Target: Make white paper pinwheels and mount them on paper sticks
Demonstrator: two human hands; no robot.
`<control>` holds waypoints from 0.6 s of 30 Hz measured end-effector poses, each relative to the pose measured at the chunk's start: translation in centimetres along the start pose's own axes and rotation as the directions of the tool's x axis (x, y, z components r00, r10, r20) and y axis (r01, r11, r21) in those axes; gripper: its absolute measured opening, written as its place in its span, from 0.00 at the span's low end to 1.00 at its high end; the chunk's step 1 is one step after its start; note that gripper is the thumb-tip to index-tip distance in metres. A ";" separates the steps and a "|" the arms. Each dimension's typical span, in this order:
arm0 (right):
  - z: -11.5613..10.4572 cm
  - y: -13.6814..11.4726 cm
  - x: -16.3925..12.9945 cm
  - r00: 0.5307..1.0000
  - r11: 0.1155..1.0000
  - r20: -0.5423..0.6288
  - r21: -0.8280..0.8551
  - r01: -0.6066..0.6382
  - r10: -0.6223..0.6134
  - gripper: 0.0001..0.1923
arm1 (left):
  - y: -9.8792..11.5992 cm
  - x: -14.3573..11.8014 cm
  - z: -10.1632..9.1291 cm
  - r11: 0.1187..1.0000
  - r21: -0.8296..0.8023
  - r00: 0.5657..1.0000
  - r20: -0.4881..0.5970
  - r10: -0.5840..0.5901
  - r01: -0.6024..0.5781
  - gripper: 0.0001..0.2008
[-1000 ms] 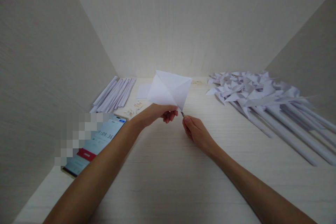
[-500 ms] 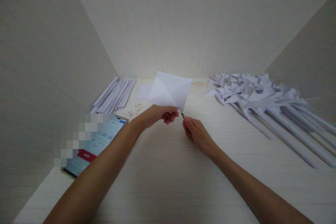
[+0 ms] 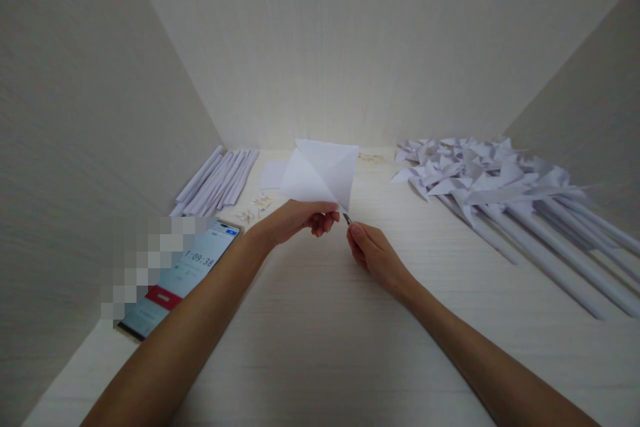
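My left hand point(image 3: 313, 215) is closed on the lower edge of a square white sheet of paper point(image 3: 327, 170), which is held up off the table with diagonal creases showing. My right hand point(image 3: 373, 250) grips a small metal tool point(image 3: 347, 218) with a slim dark tip. That tip is at the sheet's bottom corner, close to my left fingertips. Most of the tool is hidden inside my right hand, so its exact kind cannot be made out.
On the left lie rolled paper sticks point(image 3: 217, 180), a flat sheet point(image 3: 273, 175), small pale pieces point(image 3: 261, 200) and a phone point(image 3: 200, 267) showing a timer. Several paper pinwheels point(image 3: 480, 180) on sticks are heaped at the right. Walls point(image 3: 340, 60) enclose the table.
The paper's right side has shifted slightly left and turned a little. Both hands stay nearly in place, with the tool still at the bottom corner. The phone's timer has advanced.
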State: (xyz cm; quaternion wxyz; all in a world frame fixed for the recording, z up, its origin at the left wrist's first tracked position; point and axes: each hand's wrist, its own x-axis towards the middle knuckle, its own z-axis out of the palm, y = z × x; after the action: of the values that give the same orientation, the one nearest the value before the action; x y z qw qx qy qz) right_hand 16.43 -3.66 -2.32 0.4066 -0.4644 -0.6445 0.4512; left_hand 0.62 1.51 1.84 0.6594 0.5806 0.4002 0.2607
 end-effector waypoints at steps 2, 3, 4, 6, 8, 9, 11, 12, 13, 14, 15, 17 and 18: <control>0.0 0.0 0.0 1.000 1.000 0.003 0.007 -0.002 0.002 0.22 | 0.0 0.0 0.0 1.000 0.000 1.000 -0.006 0.004 -0.004 0.11; 0.0 0.0 0.0 1.000 1.000 0.004 0.011 -0.003 0.003 0.22 | 0.0 0.0 -0.1 1.000 0.002 1.000 -0.006 0.007 -0.007 0.11; 0.0 0.0 0.0 1.000 1.000 0.002 0.015 -0.004 0.004 0.22 | 0.0 0.0 -0.1 1.000 0.008 1.000 -0.002 0.009 -0.009 0.11; 0.0 0.1 0.1 1.000 1.000 -0.002 0.025 -0.006 0.006 0.21 | -0.1 0.0 0.0 1.000 0.027 1.000 0.017 0.007 -0.007 0.11; 0.1 0.2 0.1 1.000 0.999 -0.005 0.038 -0.004 0.004 0.21 | -0.2 0.0 0.2 0.999 0.046 0.999 0.042 0.003 -0.005 0.11; 0.1 0.2 0.1 1.000 0.999 -0.005 0.046 -0.002 0.002 0.21 | -0.3 0.0 0.3 0.999 0.054 0.999 0.053 0.002 -0.005 0.11; 0.2 0.2 0.1 1.000 0.998 -0.007 0.057 0.002 -0.001 0.21 | -0.4 0.1 0.5 0.998 0.062 0.998 0.060 -0.003 -0.001 0.11; 0.2 0.2 0.1 1.000 0.998 -0.010 0.060 0.002 -0.002 0.22 | -0.4 0.1 0.7 0.998 0.062 0.998 0.058 -0.007 0.003 0.11; 0.2 0.2 0.1 1.000 0.998 -0.011 0.061 0.001 0.000 0.22 | -0.4 0.1 0.7 0.998 0.062 0.998 0.054 -0.012 0.009 0.12; 0.2 0.2 0.1 1.000 0.998 -0.014 0.062 -0.001 0.002 0.22 | -0.4 0.1 0.8 0.998 0.062 0.999 0.050 -0.017 0.014 0.12; 0.2 0.2 0.1 1.000 0.998 -0.015 0.063 -0.004 0.005 0.22 | -0.4 0.1 0.9 0.998 0.062 0.999 0.049 -0.021 0.018 0.12; 0.2 0.2 0.1 1.000 0.998 -0.012 0.064 -0.004 0.004 0.21 | -0.4 0.0 1.0 0.998 0.067 0.998 0.052 -0.025 0.021 0.12; 0.2 0.2 0.1 1.000 0.998 -0.008 0.066 -0.001 0.001 0.21 | -0.3 0.0 1.1 0.997 0.070 0.998 0.057 -0.024 0.020 0.11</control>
State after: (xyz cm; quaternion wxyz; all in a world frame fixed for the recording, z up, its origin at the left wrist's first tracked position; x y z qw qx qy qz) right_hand 16.29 -3.55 -2.55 0.4241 -0.4528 -0.6275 0.4705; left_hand 1.47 0.89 1.50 0.6530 0.6059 0.3961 0.2227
